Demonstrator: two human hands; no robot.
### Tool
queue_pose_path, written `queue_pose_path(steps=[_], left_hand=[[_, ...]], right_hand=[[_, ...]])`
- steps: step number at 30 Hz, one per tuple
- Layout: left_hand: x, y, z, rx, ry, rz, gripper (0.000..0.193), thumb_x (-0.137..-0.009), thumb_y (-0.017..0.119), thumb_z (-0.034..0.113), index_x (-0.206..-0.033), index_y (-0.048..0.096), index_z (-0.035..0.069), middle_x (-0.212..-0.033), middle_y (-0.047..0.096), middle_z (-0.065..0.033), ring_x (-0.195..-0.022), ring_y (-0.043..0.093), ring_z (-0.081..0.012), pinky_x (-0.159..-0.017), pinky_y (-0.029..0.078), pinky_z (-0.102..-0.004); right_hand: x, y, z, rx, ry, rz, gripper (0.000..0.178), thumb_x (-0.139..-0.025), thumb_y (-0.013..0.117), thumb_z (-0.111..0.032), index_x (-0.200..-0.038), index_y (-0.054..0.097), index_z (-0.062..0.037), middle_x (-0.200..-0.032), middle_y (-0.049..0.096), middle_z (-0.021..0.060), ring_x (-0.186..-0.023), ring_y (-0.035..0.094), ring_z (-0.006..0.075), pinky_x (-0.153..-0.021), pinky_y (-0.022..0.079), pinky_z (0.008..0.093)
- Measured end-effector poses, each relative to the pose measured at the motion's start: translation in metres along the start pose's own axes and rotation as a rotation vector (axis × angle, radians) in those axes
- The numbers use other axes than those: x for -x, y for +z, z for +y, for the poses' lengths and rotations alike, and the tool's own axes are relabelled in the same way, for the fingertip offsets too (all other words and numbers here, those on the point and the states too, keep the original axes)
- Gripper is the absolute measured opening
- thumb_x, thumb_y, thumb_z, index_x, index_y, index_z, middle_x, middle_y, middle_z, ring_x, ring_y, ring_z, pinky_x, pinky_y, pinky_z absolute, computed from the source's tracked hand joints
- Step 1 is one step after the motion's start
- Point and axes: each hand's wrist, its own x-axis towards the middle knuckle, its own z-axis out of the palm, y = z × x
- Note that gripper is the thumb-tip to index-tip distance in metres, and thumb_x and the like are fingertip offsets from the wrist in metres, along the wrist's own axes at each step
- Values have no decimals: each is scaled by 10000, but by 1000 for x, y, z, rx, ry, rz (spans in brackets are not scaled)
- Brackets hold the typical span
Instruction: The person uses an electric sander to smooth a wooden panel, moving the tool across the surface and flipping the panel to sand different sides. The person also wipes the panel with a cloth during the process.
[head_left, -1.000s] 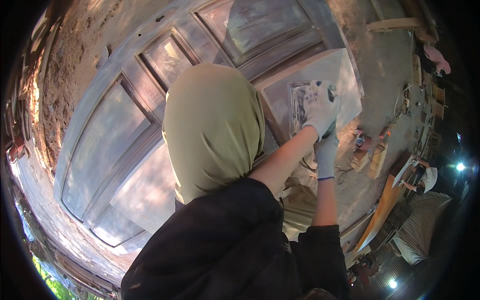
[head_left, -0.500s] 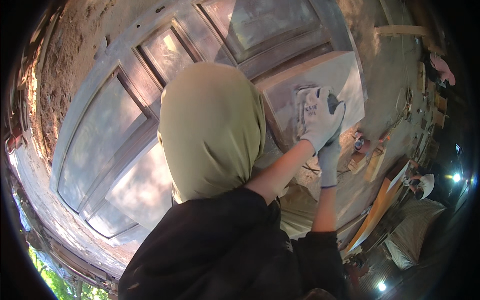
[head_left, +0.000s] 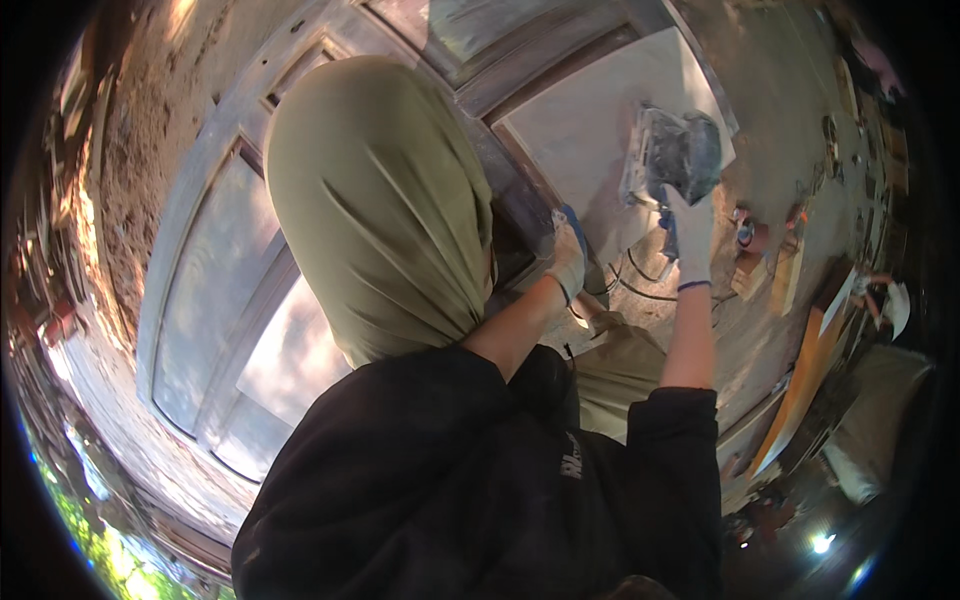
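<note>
My right hand (head_left: 692, 235), in a white glove with a blue cuff edge, grips the handle of a dark, dusty power sander (head_left: 685, 155). The sander sits on a pale raised panel (head_left: 570, 125) at the right end of a large grey wooden door (head_left: 225, 215). My left hand (head_left: 568, 258), gloved in white with a blue palm, is off the sander beside the panel's near edge. Its fingers look stretched out, and I see nothing held in them; whether they touch the door is unclear.
A black cable (head_left: 645, 293) loops below the sander. Right of it, a small reddish tool (head_left: 752, 235) lies near wooden blocks (head_left: 785, 275). A long board (head_left: 790, 395) leans farther right. Olive cloth (head_left: 380, 210) covers much of the door's middle from view.
My left hand has come off the sander's top and moved nearer, to the panel's edge. My right hand has kept the handle, and the sander has shifted right and away. The view has shifted.
</note>
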Motion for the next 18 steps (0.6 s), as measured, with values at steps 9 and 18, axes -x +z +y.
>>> queue_pose_path(steps=[9, 18], left_hand=[[128, -16, 73, -240, 775, -95, 540, -982, 600, 279, -1424, 477, -6, -1394, 515, -231, -1304, 496, -356, -1101, 390, -409], [284, -124, 191, -455, 834, -989, 408, -1040, 492, 118, -1420, 462, -26, -1381, 570, -137, -1293, 525, -204, -1121, 378, -340]], right_hand=[[62, -4, 28, 266, -93, -1, 828, -785, 771, -447, -1353, 489, 84, -1262, 624, 303, -1178, 612, 426, -995, 486, 459], [76, -11, 16, -179, 147, -242, 427, -753, 782, -296, -991, 683, 44, -721, 659, 87, -577, 623, 144, -541, 519, 315]])
